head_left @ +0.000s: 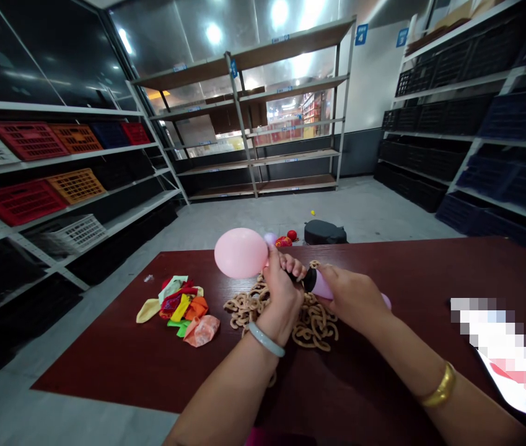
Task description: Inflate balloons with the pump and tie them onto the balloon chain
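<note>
A pink balloon [241,253], partly inflated, points to the left above the table. My left hand [284,288] is closed around the balloon's neck and the black end of a hand pump. My right hand [353,297] grips the pump's light purple body [322,285], whose far tip shows beyond the fingers. Under both hands lies a heap of tan, curved, ring-like pieces [316,328]; the forearms partly cover it. Left of the heap is a loose pile of limp, colourful balloons [181,308].
The dark red table [105,353] carries a pixelated, bright flat item [504,359] at right. Beyond its far edge, a dark grey stool-like object [325,231] and a red ball [292,235] show. Shelves [290,59] stand behind, with crates [30,139] at left.
</note>
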Action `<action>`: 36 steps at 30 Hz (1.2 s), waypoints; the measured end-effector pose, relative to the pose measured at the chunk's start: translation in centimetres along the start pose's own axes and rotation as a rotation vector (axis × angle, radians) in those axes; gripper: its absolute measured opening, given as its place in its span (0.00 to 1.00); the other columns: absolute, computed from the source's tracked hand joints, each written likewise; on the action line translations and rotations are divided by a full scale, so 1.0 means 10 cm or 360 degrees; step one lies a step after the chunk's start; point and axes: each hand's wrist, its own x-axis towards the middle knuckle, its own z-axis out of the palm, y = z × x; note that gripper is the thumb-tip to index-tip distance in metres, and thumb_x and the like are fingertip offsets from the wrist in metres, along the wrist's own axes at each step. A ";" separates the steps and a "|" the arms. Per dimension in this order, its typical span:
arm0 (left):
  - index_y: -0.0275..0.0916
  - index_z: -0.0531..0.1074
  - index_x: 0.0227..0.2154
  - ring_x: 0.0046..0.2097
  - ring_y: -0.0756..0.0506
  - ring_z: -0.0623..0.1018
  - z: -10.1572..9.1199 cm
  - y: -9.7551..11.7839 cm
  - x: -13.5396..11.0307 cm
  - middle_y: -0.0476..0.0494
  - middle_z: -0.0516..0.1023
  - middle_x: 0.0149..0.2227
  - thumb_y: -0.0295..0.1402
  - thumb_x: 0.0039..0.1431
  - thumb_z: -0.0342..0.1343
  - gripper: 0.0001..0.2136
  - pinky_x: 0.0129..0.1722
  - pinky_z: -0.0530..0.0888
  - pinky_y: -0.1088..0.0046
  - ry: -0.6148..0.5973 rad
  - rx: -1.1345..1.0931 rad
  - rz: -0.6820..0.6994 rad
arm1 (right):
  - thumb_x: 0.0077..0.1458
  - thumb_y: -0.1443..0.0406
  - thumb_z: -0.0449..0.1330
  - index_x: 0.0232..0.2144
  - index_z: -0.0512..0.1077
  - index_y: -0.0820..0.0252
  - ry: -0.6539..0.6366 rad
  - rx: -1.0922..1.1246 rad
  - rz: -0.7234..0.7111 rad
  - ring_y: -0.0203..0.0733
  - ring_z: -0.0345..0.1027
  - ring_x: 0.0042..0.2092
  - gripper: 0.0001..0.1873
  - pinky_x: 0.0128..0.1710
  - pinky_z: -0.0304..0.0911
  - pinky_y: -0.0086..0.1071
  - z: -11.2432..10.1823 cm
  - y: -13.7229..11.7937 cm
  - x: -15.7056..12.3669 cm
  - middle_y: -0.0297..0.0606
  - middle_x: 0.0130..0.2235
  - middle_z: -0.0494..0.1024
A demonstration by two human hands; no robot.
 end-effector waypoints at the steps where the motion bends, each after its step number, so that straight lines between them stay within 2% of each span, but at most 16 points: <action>1: 0.39 0.51 0.17 0.14 0.55 0.55 0.00 -0.02 -0.01 0.56 0.51 0.14 0.45 0.56 0.56 0.23 0.14 0.51 0.78 0.0003 0.0010 -0.0013 | 0.53 0.58 0.58 0.57 0.59 0.58 0.0010 0.0005 -0.0010 0.49 0.72 0.43 0.30 0.35 0.64 0.35 0.00 -0.01 0.00 0.46 0.48 0.75; 4: 0.39 0.50 0.18 0.13 0.55 0.55 -0.01 -0.02 0.00 0.57 0.51 0.13 0.46 0.55 0.56 0.24 0.14 0.50 0.78 0.0005 0.0037 -0.0038 | 0.53 0.57 0.57 0.57 0.59 0.58 0.0011 0.0038 -0.0031 0.48 0.72 0.43 0.30 0.35 0.64 0.35 0.01 -0.03 0.00 0.46 0.48 0.75; 7: 0.39 0.50 0.18 0.13 0.55 0.55 -0.06 0.07 0.09 0.57 0.51 0.13 0.45 0.56 0.56 0.23 0.14 0.51 0.77 -0.0029 0.0059 -0.0048 | 0.55 0.54 0.56 0.57 0.60 0.58 -0.0018 0.0062 -0.0018 0.48 0.73 0.43 0.30 0.35 0.64 0.35 0.05 0.00 0.00 0.45 0.48 0.76; 10: 0.39 0.50 0.18 0.14 0.55 0.55 -0.14 0.27 0.24 0.57 0.51 0.13 0.42 0.59 0.53 0.21 0.15 0.50 0.77 -0.0033 0.0047 -0.0042 | 0.55 0.52 0.55 0.58 0.60 0.55 -0.0051 0.0074 -0.0020 0.48 0.72 0.45 0.30 0.37 0.64 0.35 0.08 0.09 0.01 0.43 0.49 0.75; 15: 0.40 0.47 0.18 0.14 0.56 0.55 -0.30 0.65 0.46 0.57 0.49 0.14 0.36 0.63 0.48 0.20 0.16 0.52 0.77 0.0086 -0.0015 0.0046 | 0.55 0.52 0.55 0.57 0.61 0.51 -0.0112 0.0057 -0.0025 0.48 0.73 0.43 0.29 0.38 0.63 0.36 0.06 0.29 0.02 0.41 0.47 0.77; 18: 0.40 0.48 0.18 0.14 0.56 0.55 -0.32 0.74 0.49 0.57 0.49 0.14 0.36 0.62 0.48 0.20 0.16 0.52 0.77 0.0084 -0.0034 0.0108 | 0.55 0.52 0.55 0.56 0.62 0.51 -0.0100 0.0009 -0.0009 0.48 0.72 0.41 0.27 0.35 0.61 0.35 0.03 0.34 0.01 0.40 0.46 0.77; 22: 0.39 0.49 0.18 0.14 0.55 0.55 -0.25 0.60 0.41 0.57 0.50 0.14 0.38 0.62 0.49 0.20 0.16 0.51 0.78 0.0075 -0.0077 0.0160 | 0.54 0.53 0.56 0.54 0.63 0.55 -0.0070 -0.0109 0.0013 0.48 0.72 0.40 0.27 0.31 0.58 0.35 -0.01 0.33 0.00 0.41 0.44 0.77; 30: 0.39 0.50 0.18 0.14 0.56 0.57 0.02 0.02 0.00 0.57 0.52 0.14 0.46 0.60 0.52 0.23 0.15 0.55 0.78 -0.0011 0.0040 0.0027 | 0.54 0.53 0.56 0.53 0.63 0.58 -0.0013 -0.0147 0.0002 0.48 0.70 0.40 0.27 0.29 0.53 0.34 -0.04 0.14 -0.03 0.43 0.43 0.77; 36: 0.39 0.52 0.18 0.15 0.55 0.59 0.04 -0.14 -0.08 0.56 0.53 0.14 0.48 0.58 0.52 0.23 0.15 0.57 0.77 -0.0018 0.0101 -0.0018 | 0.55 0.51 0.53 0.54 0.63 0.60 0.0054 -0.0111 0.0031 0.48 0.71 0.39 0.28 0.29 0.54 0.34 0.01 0.06 -0.04 0.45 0.43 0.77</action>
